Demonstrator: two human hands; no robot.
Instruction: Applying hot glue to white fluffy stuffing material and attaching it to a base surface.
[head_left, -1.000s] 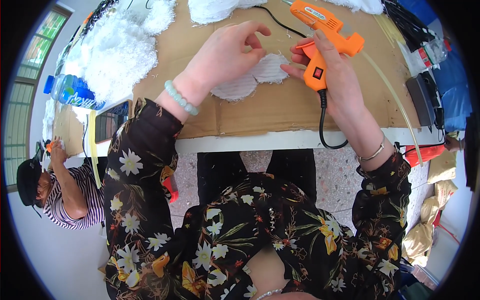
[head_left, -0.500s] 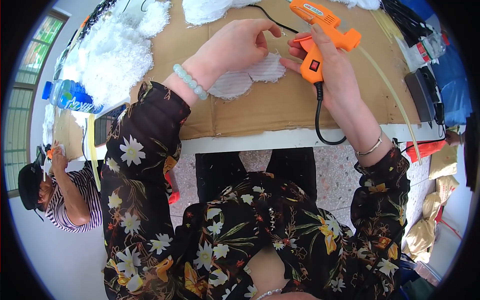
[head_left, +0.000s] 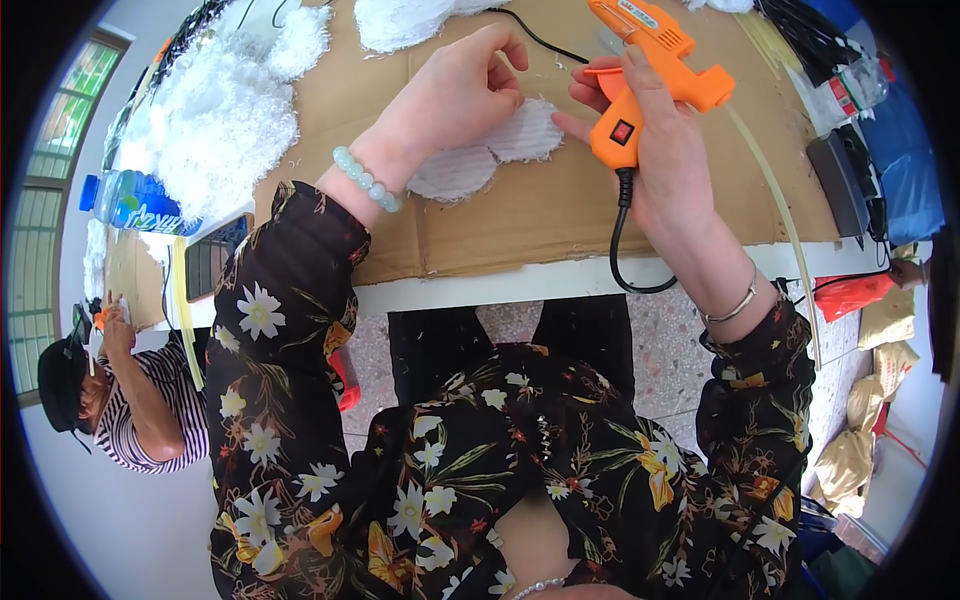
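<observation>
In my right hand (head_left: 672, 140) is an orange hot glue gun (head_left: 668, 50), its nozzle pointing away toward the far edge and its black cord hanging below the grip. A glue stick (head_left: 775, 190) trails from its rear, long and pale yellow. My left hand (head_left: 455, 88) hovers at the far side of a white fuzzy, ribbed piece (head_left: 530, 130) with two rounded lobes lying on cardboard. The left fingers curl inward; whatever they may pinch is hidden. Between my hands lies the right lobe, close to my right index finger.
Brown cardboard (head_left: 520, 225) covers the table. At left are a fluffy white heap (head_left: 225, 115), a blue-labelled bottle (head_left: 140, 203) and a phone (head_left: 215, 255). Another white piece (head_left: 400, 22) lies far off. A dark grey box (head_left: 838, 185) stands right. A person in stripes (head_left: 150, 405) works at left.
My left hand has drawn slightly left, its index finger more bent. The glue gun has tipped a little, its cord swinging left. The two-lobed piece shows slightly farther left.
</observation>
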